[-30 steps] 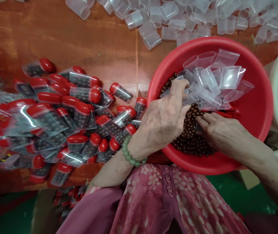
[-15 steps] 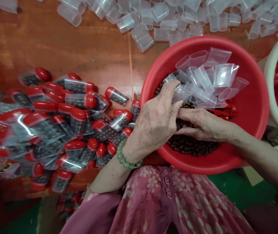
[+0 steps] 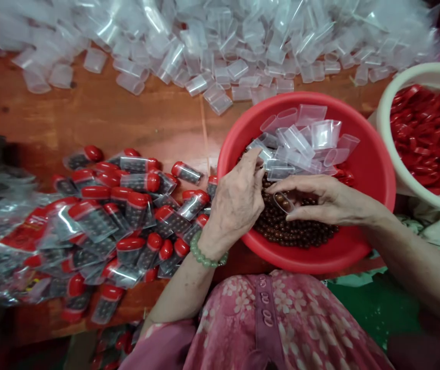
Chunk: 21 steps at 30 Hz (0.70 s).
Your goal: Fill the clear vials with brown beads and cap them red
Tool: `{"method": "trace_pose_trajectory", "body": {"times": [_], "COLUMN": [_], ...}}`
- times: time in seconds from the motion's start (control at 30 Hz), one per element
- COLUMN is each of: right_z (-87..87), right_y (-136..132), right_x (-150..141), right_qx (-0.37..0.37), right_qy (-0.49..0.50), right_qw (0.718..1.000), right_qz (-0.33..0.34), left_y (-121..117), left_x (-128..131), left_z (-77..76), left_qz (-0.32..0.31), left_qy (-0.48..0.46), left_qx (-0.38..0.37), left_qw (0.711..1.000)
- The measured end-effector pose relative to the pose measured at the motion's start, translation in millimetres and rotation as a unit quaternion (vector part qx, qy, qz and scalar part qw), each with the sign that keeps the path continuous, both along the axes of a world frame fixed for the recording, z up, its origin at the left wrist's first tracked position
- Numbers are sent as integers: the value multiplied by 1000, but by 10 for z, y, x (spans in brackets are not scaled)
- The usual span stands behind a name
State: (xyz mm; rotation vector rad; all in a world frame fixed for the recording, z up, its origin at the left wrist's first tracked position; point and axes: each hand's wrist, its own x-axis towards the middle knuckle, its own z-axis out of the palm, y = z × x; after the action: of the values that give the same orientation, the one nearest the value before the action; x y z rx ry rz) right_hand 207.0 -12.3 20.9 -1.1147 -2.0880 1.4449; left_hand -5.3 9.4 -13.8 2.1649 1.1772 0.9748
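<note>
My right hand [image 3: 331, 200] grips a clear oval plastic tube [image 3: 283, 203] between thumb and fingers, its open end facing left with brown beads showing inside. My left hand [image 3: 237, 203], wearing a green bead bracelet [image 3: 207, 259], is over the left side of the red basin [image 3: 382, 185]. Its fingers are curled together close to the tube; what they pinch, if anything, is hidden. Beneath both hands lies a heap of strung-looking dark brown beads [image 3: 305, 234]. Empty clear tubes [image 3: 300, 144] are piled in the back of the basin, beside some red caps [image 3: 344, 176].
Many filled, red-capped tubes [image 3: 137, 205] lie heaped on the wooden table [image 3: 158, 121] at left, beside clear plastic bags [image 3: 0, 226]. Loose clear tubes [image 3: 220, 67] spread across the back. A white bucket [image 3: 387, 121] of red caps stands close to the basin's right.
The view has shifted, showing more of the table's back and the bucket. My hands have moved apart slightly, and the tube in my right hand has come into sight.
</note>
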Motion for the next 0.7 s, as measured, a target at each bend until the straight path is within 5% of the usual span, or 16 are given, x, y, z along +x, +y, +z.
{"method": "trace_pose_trajectory", "body": {"times": [0.2, 0.37, 0.43, 0.7], "right_z": [21, 57, 75, 85], "right_y": [0, -7, -16, -102], "right_x": [52, 105, 110, 123], "right_qx": [-20, -37, -32, -39], "right_qy": [26, 41, 51, 92], "right_qw": [999, 996, 996, 993], "right_qz": [-40, -68, -65, -62], "left_y": [5, -31, -52, -123], "left_x": [-92, -177, -149, 34], "left_z": [89, 170, 151, 107], "left_qz": [-62, -251, -273, -246], "left_qy": [-77, -230, -237, -170], "left_qx": [-111, -336, -374, -322], "left_qw": [989, 878, 854, 898]}}
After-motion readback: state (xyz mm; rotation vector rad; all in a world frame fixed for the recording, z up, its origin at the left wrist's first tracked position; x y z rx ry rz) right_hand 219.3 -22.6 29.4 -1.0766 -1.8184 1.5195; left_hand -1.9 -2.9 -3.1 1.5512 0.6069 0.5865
